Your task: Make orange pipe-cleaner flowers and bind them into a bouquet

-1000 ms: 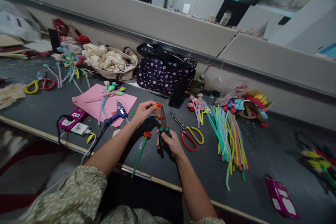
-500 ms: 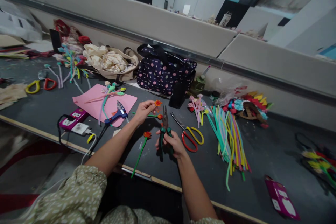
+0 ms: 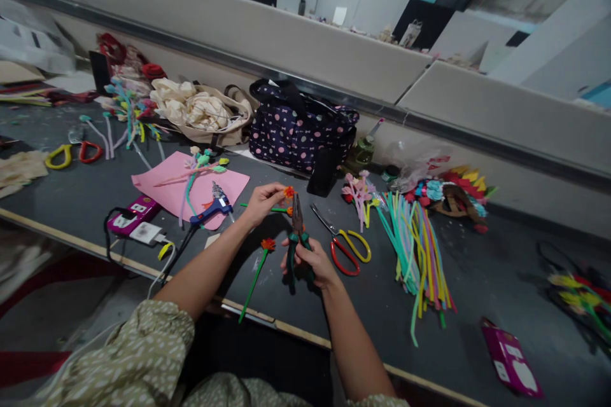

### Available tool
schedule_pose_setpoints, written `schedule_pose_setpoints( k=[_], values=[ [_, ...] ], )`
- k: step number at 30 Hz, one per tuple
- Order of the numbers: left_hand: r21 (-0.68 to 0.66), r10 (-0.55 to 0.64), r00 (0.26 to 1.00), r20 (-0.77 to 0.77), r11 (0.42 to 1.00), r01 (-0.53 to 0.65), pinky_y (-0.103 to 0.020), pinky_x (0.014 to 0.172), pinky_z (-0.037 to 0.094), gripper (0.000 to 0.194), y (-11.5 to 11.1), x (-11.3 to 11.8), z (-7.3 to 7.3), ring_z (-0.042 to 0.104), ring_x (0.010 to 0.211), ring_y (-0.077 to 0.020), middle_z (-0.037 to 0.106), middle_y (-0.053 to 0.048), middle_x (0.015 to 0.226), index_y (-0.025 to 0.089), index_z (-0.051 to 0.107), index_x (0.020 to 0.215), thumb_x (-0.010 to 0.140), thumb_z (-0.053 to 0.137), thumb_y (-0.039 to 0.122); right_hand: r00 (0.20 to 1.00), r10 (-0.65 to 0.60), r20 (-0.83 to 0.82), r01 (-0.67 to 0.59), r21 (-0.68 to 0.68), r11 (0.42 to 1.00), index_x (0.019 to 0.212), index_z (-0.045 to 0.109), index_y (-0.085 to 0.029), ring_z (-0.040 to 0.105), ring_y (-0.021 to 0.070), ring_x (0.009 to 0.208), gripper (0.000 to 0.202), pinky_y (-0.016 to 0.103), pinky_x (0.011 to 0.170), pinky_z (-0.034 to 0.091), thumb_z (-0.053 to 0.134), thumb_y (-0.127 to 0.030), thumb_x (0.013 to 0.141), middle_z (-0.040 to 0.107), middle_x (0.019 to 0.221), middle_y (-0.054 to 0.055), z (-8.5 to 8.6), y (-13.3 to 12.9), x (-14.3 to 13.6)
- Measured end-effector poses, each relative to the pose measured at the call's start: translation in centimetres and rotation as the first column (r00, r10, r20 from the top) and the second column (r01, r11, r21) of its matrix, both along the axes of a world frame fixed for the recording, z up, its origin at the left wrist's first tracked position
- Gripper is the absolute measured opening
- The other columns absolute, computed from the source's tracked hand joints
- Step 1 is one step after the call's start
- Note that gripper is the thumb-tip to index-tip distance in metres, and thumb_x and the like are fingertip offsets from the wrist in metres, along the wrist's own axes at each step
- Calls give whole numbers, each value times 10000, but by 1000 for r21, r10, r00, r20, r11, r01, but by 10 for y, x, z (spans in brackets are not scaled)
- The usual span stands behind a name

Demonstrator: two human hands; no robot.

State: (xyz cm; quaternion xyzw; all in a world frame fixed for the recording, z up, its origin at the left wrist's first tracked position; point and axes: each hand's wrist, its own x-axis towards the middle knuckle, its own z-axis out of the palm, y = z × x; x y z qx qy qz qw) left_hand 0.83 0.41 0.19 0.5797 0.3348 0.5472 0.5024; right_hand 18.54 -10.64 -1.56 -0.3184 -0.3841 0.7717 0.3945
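Between the fingertips of my left hand (image 3: 266, 202) is a small orange pipe-cleaner flower (image 3: 288, 192). My right hand (image 3: 312, 262) is wrapped round the green handles of long-nose pliers (image 3: 298, 222), whose jaws point away from me. The plier tips are close beside the orange flower; whether they touch it I cannot tell. Under my hands, a green stem (image 3: 277, 208) with an orange head lies on the table, partly hidden. Nearer to me lies another orange flower (image 3: 268, 244) on a green stem. Scissors (image 3: 344, 253) with red and yellow handles rest right of the pliers.
A blue glue gun (image 3: 212, 210) lies on pink paper (image 3: 160, 177) at left, near a purple power strip (image 3: 134, 215). Right of the scissors is a bundle of coloured pipe cleaners (image 3: 420, 248). A dark dotted bag (image 3: 298, 130) and a phone (image 3: 323, 173) stand behind.
The plier tips have moved slightly left and closer to the orange flower. My left hand has shifted a little to the right with the flower.
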Motion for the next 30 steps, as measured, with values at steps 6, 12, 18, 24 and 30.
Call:
schedule_pose_setpoints(
  k=[6,12,18,24,30],
  values=[
    [6,9,1000,-4,1000,-9,-221,583,432,264,0,0,1,525,597,-105,614,-24,702,134,698,814,776,657,392,1000,-4,27,4,-8,1000,1009,630,-143,648,183,577,394,305,542,554,682,-456,773,453,527,-59,-3,0,1],
    [16,15,1000,-14,1000,-14,-224,582,437,256,-2,0,5,535,601,-107,624,-26,713,136,699,802,771,661,388,998,10,61,-11,23,1000,1049,612,-139,644,170,549,410,305,547,546,646,-464,803,518,539,-44,-8,1,4],
    [32,23,1000,-18,999,-23,-220,588,431,250,-1,-1,4,530,608,-105,623,-31,728,133,702,809,776,659,378,994,-7,114,1,53,999,1035,603,-127,625,155,503,420,273,505,516,620,-483,813,629,592,16,-9,2,2],
    [24,23,1000,-9,999,-23,-226,589,440,260,0,0,0,525,607,-105,612,-29,723,137,706,821,780,653,388,981,-88,173,76,71,995,1015,599,-131,607,146,472,437,248,467,491,620,-509,798,670,616,40,-13,2,-2],
    [-51,-9,1000,26,999,10,-216,542,439,292,-1,1,0,518,593,-105,603,-23,692,133,698,817,759,669,418,962,-167,216,141,131,981,1027,590,-127,592,137,452,450,243,455,486,614,-515,800,659,601,29,-17,3,-5]
  ],
)
